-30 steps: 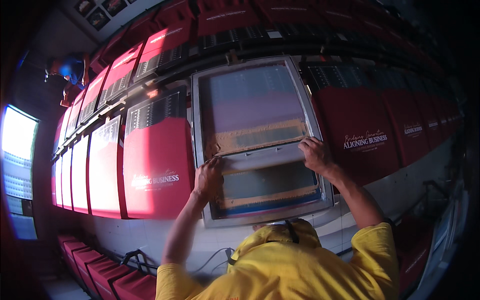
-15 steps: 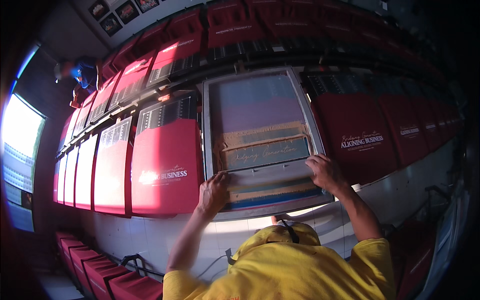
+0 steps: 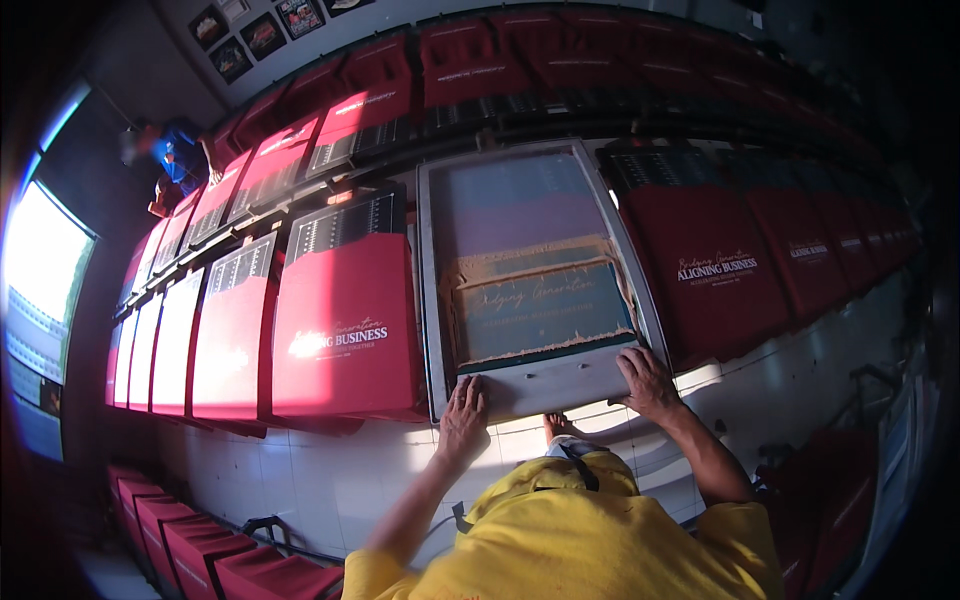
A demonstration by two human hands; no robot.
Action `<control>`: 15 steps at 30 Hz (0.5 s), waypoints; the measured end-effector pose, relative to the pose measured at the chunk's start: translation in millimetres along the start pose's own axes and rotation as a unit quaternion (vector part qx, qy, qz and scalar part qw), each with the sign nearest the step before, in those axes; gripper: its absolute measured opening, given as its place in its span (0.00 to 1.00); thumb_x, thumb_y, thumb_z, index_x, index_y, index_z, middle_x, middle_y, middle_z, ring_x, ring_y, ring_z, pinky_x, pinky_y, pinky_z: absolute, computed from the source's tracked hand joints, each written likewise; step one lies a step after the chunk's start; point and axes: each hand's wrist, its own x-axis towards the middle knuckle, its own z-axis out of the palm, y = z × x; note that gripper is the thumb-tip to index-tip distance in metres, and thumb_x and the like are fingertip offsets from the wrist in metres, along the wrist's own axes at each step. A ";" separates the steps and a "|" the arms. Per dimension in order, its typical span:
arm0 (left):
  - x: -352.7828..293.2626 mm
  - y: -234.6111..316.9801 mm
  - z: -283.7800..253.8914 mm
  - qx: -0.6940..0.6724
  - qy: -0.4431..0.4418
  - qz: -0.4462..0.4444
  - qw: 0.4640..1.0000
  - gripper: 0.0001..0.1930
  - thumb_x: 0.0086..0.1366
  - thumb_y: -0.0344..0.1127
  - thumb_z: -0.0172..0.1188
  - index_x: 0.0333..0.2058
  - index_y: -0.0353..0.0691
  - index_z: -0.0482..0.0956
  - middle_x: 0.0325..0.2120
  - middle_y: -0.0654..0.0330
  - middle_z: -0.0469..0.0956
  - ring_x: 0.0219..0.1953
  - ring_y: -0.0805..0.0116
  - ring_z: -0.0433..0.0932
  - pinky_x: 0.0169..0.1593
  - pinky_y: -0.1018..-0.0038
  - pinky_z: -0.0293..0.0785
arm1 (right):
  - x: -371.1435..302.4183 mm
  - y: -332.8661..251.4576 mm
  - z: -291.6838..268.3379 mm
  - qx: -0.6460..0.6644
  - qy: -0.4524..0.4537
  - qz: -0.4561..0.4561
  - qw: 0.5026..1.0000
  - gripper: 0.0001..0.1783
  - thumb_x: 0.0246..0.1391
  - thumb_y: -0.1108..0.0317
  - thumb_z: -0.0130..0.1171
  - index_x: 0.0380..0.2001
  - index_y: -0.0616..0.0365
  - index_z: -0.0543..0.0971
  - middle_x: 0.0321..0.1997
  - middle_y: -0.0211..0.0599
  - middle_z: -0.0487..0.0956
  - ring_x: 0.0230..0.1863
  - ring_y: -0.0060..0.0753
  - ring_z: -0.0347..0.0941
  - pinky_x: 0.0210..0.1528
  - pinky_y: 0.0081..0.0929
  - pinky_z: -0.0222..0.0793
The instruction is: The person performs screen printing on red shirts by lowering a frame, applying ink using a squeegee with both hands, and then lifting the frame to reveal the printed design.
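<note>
A screen-printing frame [image 3: 429,270] lies over a board in the near row, straight ahead of me. Tan ink [image 3: 530,246] edges a dark teal stencil area [image 3: 540,310] with script lettering on its mesh. A wide grey squeegee [image 3: 552,386] lies across the frame's near end. My left hand [image 3: 464,412] is closed over the squeegee's left end, and my right hand [image 3: 648,380] grips its right end, thumbs hidden. What lies under the squeegee's blade is out of sight.
Red printed shirts on boards flank the frame, one at the left [image 3: 345,310], one at the right [image 3: 695,260]. More rows stand behind. A person in a blue shirt [image 3: 180,152] is at the far left. Red-covered boxy shapes [image 3: 190,530] line the lower left, above a tiled floor [image 3: 330,470].
Both my hands have drawn the squeegee toward me, from mid-screen to the frame's near end. More of the teal stencil area shows. The view has shifted slightly.
</note>
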 end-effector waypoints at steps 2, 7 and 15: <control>0.7 4.9 -13.6 -0.045 -0.026 -0.013 0.999 0.28 0.52 0.28 0.55 0.54 0.28 0.70 0.61 0.42 0.64 0.65 0.43 0.61 0.68 0.59 0.58 | -3.5 -3.0 -3.3 0.018 0.006 0.003 1.000 0.42 0.39 0.52 0.73 0.55 0.63 0.69 0.55 0.42 0.70 0.59 0.45 0.65 0.63 0.39 0.63; 7.5 -18.6 -26.1 -0.138 0.040 -0.043 0.989 0.32 0.56 0.39 0.62 0.59 0.34 0.67 0.61 0.44 0.63 0.66 0.43 0.59 0.68 0.57 0.56 | 2.2 25.0 3.4 0.154 0.108 0.057 0.981 0.29 0.58 0.56 0.60 0.56 0.64 0.70 0.58 0.50 0.70 0.57 0.52 0.69 0.59 0.43 0.66; 18.0 -109.6 35.7 -0.143 0.029 -0.363 0.920 0.16 0.68 0.41 0.51 0.37 0.31 0.78 0.27 0.50 0.77 0.34 0.51 0.77 0.42 0.57 0.74 | 27.5 90.8 78.0 0.190 0.204 0.364 0.889 0.15 0.65 0.70 0.48 0.50 0.65 0.75 0.48 0.55 0.78 0.51 0.56 0.74 0.53 0.42 0.69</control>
